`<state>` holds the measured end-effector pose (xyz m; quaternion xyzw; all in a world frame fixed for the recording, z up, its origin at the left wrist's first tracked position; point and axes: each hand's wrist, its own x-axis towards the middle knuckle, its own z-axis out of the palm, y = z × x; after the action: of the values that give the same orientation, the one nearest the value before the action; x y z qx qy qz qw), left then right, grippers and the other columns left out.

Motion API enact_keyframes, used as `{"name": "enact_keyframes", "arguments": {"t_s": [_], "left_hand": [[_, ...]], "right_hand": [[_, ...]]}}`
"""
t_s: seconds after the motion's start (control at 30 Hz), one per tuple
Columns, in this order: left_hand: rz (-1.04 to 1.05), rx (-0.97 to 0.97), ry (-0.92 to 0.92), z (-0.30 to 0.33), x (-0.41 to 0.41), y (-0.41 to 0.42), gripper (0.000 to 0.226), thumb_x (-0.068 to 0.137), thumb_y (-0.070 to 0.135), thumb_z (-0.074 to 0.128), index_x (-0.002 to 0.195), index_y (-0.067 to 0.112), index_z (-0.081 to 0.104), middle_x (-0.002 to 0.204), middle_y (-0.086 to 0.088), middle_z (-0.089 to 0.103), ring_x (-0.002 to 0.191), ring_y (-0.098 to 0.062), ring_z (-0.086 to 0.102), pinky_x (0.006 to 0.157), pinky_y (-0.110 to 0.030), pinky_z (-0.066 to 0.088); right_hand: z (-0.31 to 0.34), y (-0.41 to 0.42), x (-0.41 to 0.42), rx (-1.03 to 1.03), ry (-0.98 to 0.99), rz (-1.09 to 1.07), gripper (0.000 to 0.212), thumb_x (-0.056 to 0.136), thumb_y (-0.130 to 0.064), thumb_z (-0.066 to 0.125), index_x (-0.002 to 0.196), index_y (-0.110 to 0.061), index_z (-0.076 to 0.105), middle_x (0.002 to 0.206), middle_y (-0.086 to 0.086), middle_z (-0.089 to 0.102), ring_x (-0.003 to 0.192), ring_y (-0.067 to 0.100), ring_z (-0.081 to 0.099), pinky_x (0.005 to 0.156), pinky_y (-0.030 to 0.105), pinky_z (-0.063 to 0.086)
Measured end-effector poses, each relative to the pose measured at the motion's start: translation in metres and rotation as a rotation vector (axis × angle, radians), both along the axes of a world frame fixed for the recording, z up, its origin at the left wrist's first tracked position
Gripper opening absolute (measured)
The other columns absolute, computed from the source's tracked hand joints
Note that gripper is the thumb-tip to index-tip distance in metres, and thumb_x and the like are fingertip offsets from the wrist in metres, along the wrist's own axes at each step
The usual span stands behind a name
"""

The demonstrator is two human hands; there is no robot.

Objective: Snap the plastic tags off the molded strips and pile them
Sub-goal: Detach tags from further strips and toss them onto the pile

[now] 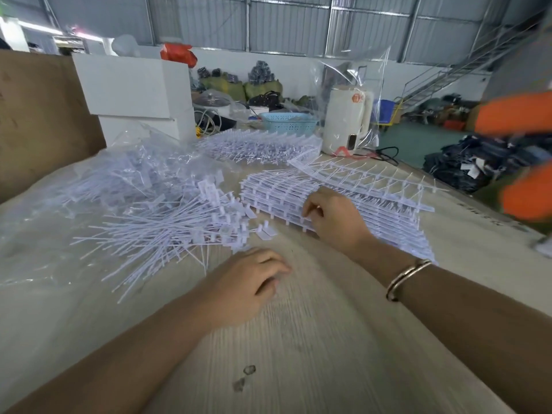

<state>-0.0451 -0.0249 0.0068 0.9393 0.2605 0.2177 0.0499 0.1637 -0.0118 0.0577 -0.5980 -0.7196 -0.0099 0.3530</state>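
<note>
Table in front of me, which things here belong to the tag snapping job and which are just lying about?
Job:
stack of white molded plastic strips, under the right hand
pile of loose white plastic tags
second white strip stack

Lying about:
white electric kettle
light blue plastic basket
white boxes

both forearms bare, reaching forward from bottom of view. left hand (248,282) palm down, low and nearer the body, fingers loosely curled, slightly blurred, can't tell if anything is in it. right hand (331,216) farther forward and right of it, palm down, fingers bent with tips tucked under, thumb toward the left; whether it pinches something not clear. right wrist straight, hands apart
</note>
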Motion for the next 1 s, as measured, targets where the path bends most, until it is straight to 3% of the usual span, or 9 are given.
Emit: {"name": "enact_keyframes", "arguments": {"t_s": [0.2, 0.33, 0.43, 0.53, 0.63, 0.77, 0.87, 1.0], "left_hand": [[-0.003, -0.046, 0.000, 0.001, -0.002, -0.001, 0.030, 0.096, 0.022, 0.047, 0.123, 0.027, 0.059, 0.123, 0.018, 0.053, 0.115, 0.003, 0.041, 0.098, -0.014, 0.029], [-0.006, -0.086, 0.001, -0.001, -0.004, 0.002, 0.030, 0.095, 0.025, 0.047, 0.123, 0.031, 0.057, 0.123, 0.024, 0.049, 0.114, 0.009, 0.039, 0.097, -0.009, 0.028], [-0.014, -0.103, -0.003, 0.000, -0.005, 0.003, 0.029, 0.095, 0.026, 0.048, 0.122, 0.032, 0.057, 0.121, 0.027, 0.046, 0.114, 0.009, 0.039, 0.095, -0.008, 0.028], [-0.014, -0.106, 0.005, 0.001, -0.005, 0.001, 0.029, 0.095, 0.028, 0.046, 0.122, 0.036, 0.056, 0.121, 0.030, 0.043, 0.114, 0.010, 0.037, 0.095, -0.009, 0.028], [-0.016, -0.115, 0.007, 0.002, -0.004, 0.001, 0.030, 0.095, 0.027, 0.047, 0.121, 0.036, 0.056, 0.122, 0.030, 0.043, 0.114, 0.012, 0.036, 0.095, -0.009, 0.028], [-0.018, -0.131, 0.002, 0.002, -0.004, 0.000, 0.028, 0.095, 0.032, 0.046, 0.120, 0.039, 0.055, 0.122, 0.034, 0.039, 0.117, 0.012, 0.034, 0.097, -0.009, 0.026], [-0.015, -0.139, 0.012, 0.002, -0.004, 0.000, 0.028, 0.094, 0.034, 0.045, 0.120, 0.041, 0.054, 0.122, 0.035, 0.038, 0.118, 0.012, 0.034, 0.097, -0.009, 0.026], [-0.008, -0.148, 0.016, 0.004, -0.004, -0.001, 0.033, 0.091, 0.045, 0.034, 0.120, 0.044, 0.051, 0.122, 0.036, 0.036, 0.118, 0.011, 0.035, 0.096, -0.014, 0.029]], "right_hand": [[0.010, 0.054, 0.033, -0.189, -0.181, -0.299, 0.031, 0.091, -0.009, 0.041, 0.113, -0.011, 0.062, 0.120, 0.010, 0.053, 0.111, 0.029, 0.051, 0.094, 0.041, 0.046], [0.009, 0.077, 0.038, -0.346, -0.244, -0.421, 0.026, 0.091, -0.012, 0.038, 0.100, -0.005, 0.062, 0.110, 0.015, 0.060, 0.099, 0.032, 0.058, 0.080, 0.034, 0.050], [0.012, 0.091, 0.041, -0.345, -0.186, -0.452, 0.022, 0.092, -0.009, 0.039, 0.094, -0.006, 0.060, 0.104, 0.014, 0.062, 0.092, 0.031, 0.059, 0.072, 0.031, 0.046], [0.014, 0.104, 0.057, -0.347, -0.151, -0.476, 0.027, 0.091, -0.008, 0.038, 0.105, -0.005, 0.061, 0.110, 0.015, 0.061, 0.102, 0.033, 0.058, 0.081, 0.034, 0.046], [0.008, 0.111, 0.071, -0.528, -0.165, -0.479, 0.030, 0.091, -0.015, 0.043, 0.112, -0.003, 0.060, 0.117, 0.017, 0.060, 0.110, 0.035, 0.055, 0.091, 0.038, 0.045], [0.005, 0.118, 0.081, -0.523, -0.152, -0.448, 0.026, 0.088, -0.021, 0.049, 0.103, -0.005, 0.063, 0.111, 0.018, 0.062, 0.105, 0.035, 0.058, 0.088, 0.038, 0.047], [0.010, 0.117, 0.085, -0.501, -0.245, -0.435, 0.018, 0.090, -0.021, 0.047, 0.093, -0.008, 0.060, 0.111, 0.018, 0.061, 0.101, 0.034, 0.057, 0.087, 0.038, 0.047], [0.013, 0.114, 0.086, -0.424, -0.437, -0.486, 0.028, 0.096, -0.017, 0.040, 0.115, -0.008, 0.058, 0.121, 0.013, 0.059, 0.111, 0.033, 0.056, 0.085, 0.039, 0.046]]}}
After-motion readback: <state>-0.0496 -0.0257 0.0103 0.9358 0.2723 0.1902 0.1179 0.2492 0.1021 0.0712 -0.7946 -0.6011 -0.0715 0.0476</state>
